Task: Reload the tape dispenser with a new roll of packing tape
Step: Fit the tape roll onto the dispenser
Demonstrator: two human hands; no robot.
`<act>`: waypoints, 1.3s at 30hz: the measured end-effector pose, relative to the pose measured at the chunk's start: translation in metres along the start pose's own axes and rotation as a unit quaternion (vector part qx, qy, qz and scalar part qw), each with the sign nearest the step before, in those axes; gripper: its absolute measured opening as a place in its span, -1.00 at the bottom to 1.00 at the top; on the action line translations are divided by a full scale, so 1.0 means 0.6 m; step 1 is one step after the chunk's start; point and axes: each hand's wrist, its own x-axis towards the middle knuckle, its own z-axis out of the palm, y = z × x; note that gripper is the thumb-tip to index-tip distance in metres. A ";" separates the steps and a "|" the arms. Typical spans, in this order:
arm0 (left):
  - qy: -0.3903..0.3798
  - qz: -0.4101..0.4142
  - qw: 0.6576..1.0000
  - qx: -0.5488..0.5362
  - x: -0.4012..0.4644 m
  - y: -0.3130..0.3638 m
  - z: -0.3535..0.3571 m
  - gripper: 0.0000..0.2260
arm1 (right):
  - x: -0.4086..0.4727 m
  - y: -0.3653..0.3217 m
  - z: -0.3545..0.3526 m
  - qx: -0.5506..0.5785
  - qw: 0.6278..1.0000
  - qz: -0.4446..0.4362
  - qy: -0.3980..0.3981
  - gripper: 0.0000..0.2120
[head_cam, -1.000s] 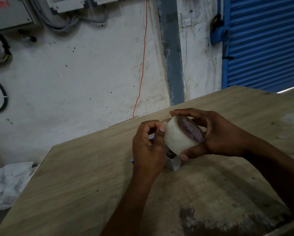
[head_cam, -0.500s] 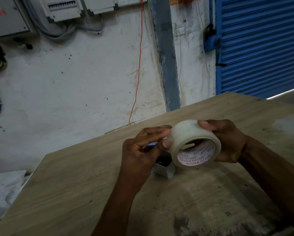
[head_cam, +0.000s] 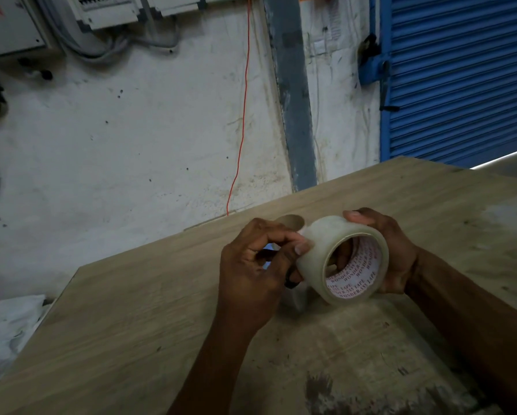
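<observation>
My right hand (head_cam: 392,253) grips a new roll of clear packing tape (head_cam: 320,250) above the wooden table (head_cam: 131,324), with its printed core turned toward me. The thumb lies on top of the roll and the fingers curl round its far side. My left hand (head_cam: 251,274) is beside the roll, its thumb and fingertips pressing against the roll's outer face at the left edge. The tape dispenser (head_cam: 296,295) lies on the table under both hands, mostly hidden; only a pale and dark part shows. An empty cardboard core (head_cam: 290,221) stands just behind my left hand.
The table's far edge runs along a white wall with a hanging red wire (head_cam: 242,115). A blue roller shutter (head_cam: 461,79) is at the right. A crumpled white bag (head_cam: 8,333) lies on the floor left of the table.
The roll has been turned so that its open core faces me, and it has shifted a little to the right. My left thumb has stayed on the roll's left edge.
</observation>
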 end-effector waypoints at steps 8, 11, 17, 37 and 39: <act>-0.094 -0.064 0.993 0.034 -0.011 0.000 0.014 -0.82 | 0.011 0.020 -0.024 0.054 0.997 -0.003 0.060 -0.65; -0.083 -0.119 0.989 -0.024 -0.009 0.003 0.016 -0.84 | 0.016 0.021 -0.033 0.071 0.995 0.024 0.064 -0.43; -0.055 -0.061 0.996 -0.042 -0.006 -0.001 0.007 -0.72 | 0.008 0.013 -0.042 0.077 0.995 0.064 0.024 -0.32; -0.153 -0.043 0.987 0.027 -0.003 -0.011 0.002 -0.89 | 0.001 0.020 -0.013 0.055 0.983 0.168 0.052 -0.34; -0.147 -0.044 0.988 0.027 -0.002 -0.011 0.001 -0.88 | 0.002 0.023 -0.023 0.037 0.981 0.190 0.026 -0.33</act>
